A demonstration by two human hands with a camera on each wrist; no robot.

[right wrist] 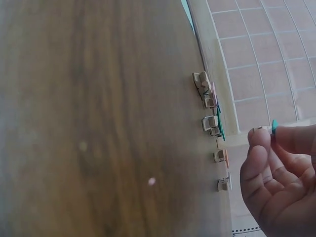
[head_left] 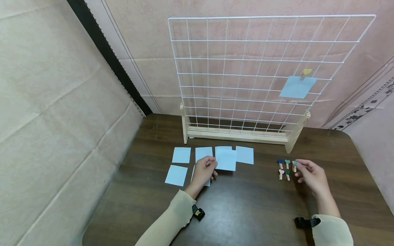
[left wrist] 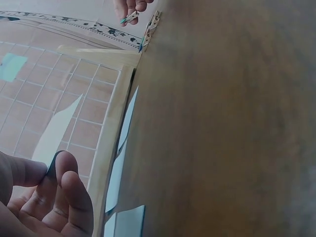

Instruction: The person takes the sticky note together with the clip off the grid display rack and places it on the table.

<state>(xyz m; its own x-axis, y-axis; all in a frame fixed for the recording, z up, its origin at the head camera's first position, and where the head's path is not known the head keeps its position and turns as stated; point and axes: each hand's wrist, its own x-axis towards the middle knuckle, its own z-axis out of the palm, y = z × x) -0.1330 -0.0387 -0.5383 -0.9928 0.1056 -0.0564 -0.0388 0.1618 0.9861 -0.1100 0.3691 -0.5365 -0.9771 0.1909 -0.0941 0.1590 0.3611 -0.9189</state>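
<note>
My left hand [head_left: 202,172] pinches a square light blue paper note [head_left: 226,160] by its left edge, raised above other notes on the table. In the left wrist view, thumb and fingertips grip the note [left wrist: 57,131] at its lower end. My right hand [head_left: 313,176] holds a small wooden clothespin [head_left: 294,165] topped with a teal heart, just right of several similar clothespins [head_left: 281,173]. The right wrist view shows this teal-topped clothespin [right wrist: 266,128] between thumb and fingertips, with the other clothespins [right wrist: 211,124] lying on the table nearby.
A white wire grid [head_left: 234,59] stands upright in a wooden base [head_left: 237,134] at the back. A yellow-heart clothespin [head_left: 306,72] fixes one blue note [head_left: 298,87] to its right side. Several more blue notes [head_left: 181,155] lie on the brown table [head_left: 246,212] before it.
</note>
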